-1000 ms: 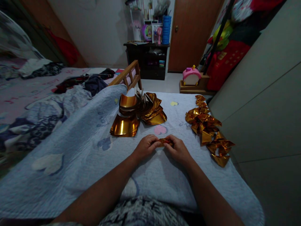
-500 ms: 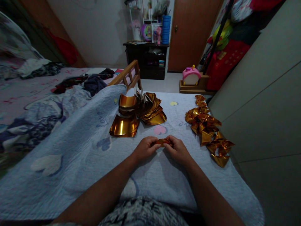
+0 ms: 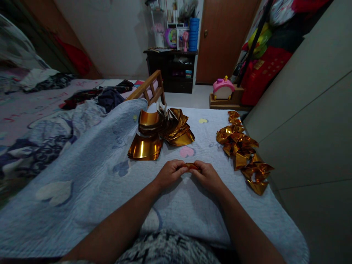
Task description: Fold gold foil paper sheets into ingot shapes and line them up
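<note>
Between my two hands is a small folded piece of gold foil paper (image 3: 190, 166), its ends hidden under the fingers. My left hand (image 3: 172, 173) pinches its left end, and my right hand (image 3: 206, 175) grips the right end with the thumb on the near side. Beyond the hands lie fanned stacks of flat gold foil sheets (image 3: 145, 147), some curled and showing pale backs. To the right a heap of folded gold foil pieces (image 3: 242, 150) runs along the edge of the bed. All rest on a light blue quilt (image 3: 110, 198) with heart patterns.
A wooden bed rail (image 3: 148, 88) rises behind the stacks. Rumpled clothes (image 3: 110, 97) lie on the pink bedding at the left. A pale cabinet (image 3: 313, 121) borders the right side. Farther back are a dark shelf (image 3: 170, 69) and a pink toy (image 3: 223, 89).
Both hands stay almost in place. The thumbs have shifted slightly on the folded foil paper, and the sheets and the heap lie as before.
</note>
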Demonstrator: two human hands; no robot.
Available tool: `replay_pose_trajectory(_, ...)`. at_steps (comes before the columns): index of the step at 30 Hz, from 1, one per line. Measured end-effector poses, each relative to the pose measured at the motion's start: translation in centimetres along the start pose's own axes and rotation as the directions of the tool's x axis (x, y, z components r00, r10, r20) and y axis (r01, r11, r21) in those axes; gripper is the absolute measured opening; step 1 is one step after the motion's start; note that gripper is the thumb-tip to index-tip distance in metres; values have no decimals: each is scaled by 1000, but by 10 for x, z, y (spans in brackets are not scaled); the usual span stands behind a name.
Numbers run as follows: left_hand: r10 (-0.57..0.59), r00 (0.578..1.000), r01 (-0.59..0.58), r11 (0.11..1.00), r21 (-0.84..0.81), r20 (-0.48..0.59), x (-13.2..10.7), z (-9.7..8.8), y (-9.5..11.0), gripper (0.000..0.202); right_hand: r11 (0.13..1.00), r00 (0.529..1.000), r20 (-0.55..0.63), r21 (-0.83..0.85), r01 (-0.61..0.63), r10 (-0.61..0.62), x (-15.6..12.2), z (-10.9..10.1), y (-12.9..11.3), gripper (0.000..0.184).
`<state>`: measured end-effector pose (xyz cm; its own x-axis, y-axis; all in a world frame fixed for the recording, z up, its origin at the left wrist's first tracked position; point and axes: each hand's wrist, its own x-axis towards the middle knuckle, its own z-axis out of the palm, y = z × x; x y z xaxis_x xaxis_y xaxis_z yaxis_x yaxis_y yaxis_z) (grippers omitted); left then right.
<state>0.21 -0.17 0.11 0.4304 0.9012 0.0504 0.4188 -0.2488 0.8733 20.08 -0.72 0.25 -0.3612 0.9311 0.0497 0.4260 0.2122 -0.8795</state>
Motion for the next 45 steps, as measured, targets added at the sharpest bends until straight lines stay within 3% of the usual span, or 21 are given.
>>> replay_pose_trajectory(9, -33, 999, 35, 997, -67, 19, 0, -1, -4, 34, 998, 994, 107, 57, -37, 31, -2, -8, 1, 16)
replay_pose_trajectory(17, -78, 997, 79, 987, -140, 7, 0, -2, -4, 33, 992, 981, 186, 124, 23, -47, -4, -17, -4, 26)
replay_pose_trajectory(25, -93, 996, 91, 985, -147, -3, 0, -2, -5, 32, 991, 981, 182, 130, 39, -63, -4, -15, -1, 31)
replay_pose_trajectory(33, -75, 997, 73, 988, -134, -9, 0, -2, -4, 30, 968, 980, 197, 242, -65, 16, -4, -15, -5, 37)
replay_pose_trajectory(40, -81, 997, 78, 986, -146, -15, 1, -2, -4, 30, 968, 986, 165, 251, -24, -18, -3, -15, -2, 33)
replay_pose_trajectory(45, -80, 997, 75, 985, -158, -22, 1, -1, -5, 30, 961, 985, 174, 274, -38, -10, -3, -14, 2, 42)
